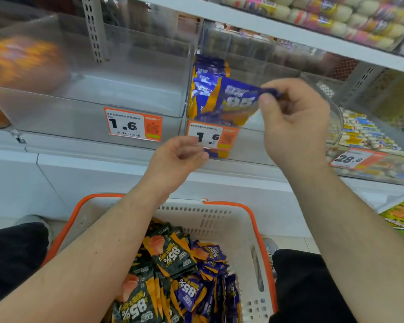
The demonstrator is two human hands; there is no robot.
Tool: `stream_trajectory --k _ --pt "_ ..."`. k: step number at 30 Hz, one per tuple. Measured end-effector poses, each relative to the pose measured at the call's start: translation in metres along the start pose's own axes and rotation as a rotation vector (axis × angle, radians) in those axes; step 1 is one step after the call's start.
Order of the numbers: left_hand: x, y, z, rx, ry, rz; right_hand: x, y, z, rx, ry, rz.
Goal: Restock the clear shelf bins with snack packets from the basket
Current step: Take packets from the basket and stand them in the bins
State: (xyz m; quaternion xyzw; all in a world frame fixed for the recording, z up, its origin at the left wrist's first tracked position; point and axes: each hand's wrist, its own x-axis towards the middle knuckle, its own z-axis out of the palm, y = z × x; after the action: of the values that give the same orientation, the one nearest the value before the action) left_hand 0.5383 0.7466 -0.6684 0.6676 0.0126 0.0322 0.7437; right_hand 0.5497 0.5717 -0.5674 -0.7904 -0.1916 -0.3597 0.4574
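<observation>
The right hand [294,120] is up at the shelf, thumb and fingers pinching the top edge of a purple snack packet [233,101] and holding it at the mouth of a clear shelf bin [261,66]. Inside that bin, toward its left wall, a small stack of the same purple and orange packets [207,75] stands on end, and the held packet is just in front of them. The left hand [180,157] hangs lower, in front of the bin's price tag [211,136], its fingers loosely curled with nothing in them. The neighbouring bin to the left [91,89] carries its own orange tag reading 1.6 [132,124]. Down between the person's knees sits a pale basket with an orange rim [254,220], holding a loose heap of packets: dark green ones [170,250] mostly to the left, more purple ones [208,252] to the right. Further right on the shelf there are bins of small wrapped sweets [364,134] with a tag marked 28.8 [350,158], and the shelf above holds rows of pale round packaged goods [336,17].
</observation>
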Motion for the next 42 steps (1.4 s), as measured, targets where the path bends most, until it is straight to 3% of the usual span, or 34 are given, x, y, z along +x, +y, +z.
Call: stream_trajectory --k 3,7,18,22,25,28,30,33,35,37,38,40,42 --pt "0.0 -0.004 -0.001 0.056 0.02 -0.016 0.005 0.004 0.004 -0.084 0.096 -0.104" --pt "-0.003 -0.009 0.0 0.125 -0.015 -0.043 0.007 0.017 0.022 -0.124 0.092 -0.022" --pt "-0.01 -0.023 -0.002 0.315 -0.13 -0.124 0.013 0.05 0.05 -0.452 -0.34 0.212" --pt "-0.011 -0.025 0.002 0.364 -0.168 -0.156 0.013 0.053 0.053 -0.471 -0.375 0.198" --pt "-0.012 -0.027 0.004 0.385 -0.184 -0.17 0.009 0.058 0.053 -0.443 -0.323 0.175" --pt "-0.017 -0.037 0.006 0.406 -0.214 -0.202 -0.012 0.054 0.051 -0.371 -0.03 0.03" --pt "-0.024 -0.052 0.01 0.457 -0.287 -0.247 -0.034 0.055 0.054 -0.32 0.036 -0.125" --pt "-0.039 -0.08 0.018 0.622 -0.461 -0.297 -0.087 0.075 0.056 -0.327 -0.321 -0.248" --pt "-0.048 -0.095 0.02 0.764 -0.585 -0.3 -0.124 0.091 0.049 -0.448 -0.796 -0.171" --pt "-0.054 -0.107 0.02 0.874 -0.681 -0.295 -0.158 0.108 0.042 -0.681 -1.339 0.004" --pt "-0.056 -0.113 0.019 0.905 -0.706 -0.305 -0.177 0.117 0.039 -0.774 -1.532 0.088" --pt "-0.058 -0.123 0.016 0.927 -0.718 -0.332 -0.212 0.13 0.036 -0.868 -1.716 0.225" --pt "-0.059 -0.129 0.015 0.941 -0.714 -0.338 -0.244 0.142 0.036 -0.885 -1.751 0.357"
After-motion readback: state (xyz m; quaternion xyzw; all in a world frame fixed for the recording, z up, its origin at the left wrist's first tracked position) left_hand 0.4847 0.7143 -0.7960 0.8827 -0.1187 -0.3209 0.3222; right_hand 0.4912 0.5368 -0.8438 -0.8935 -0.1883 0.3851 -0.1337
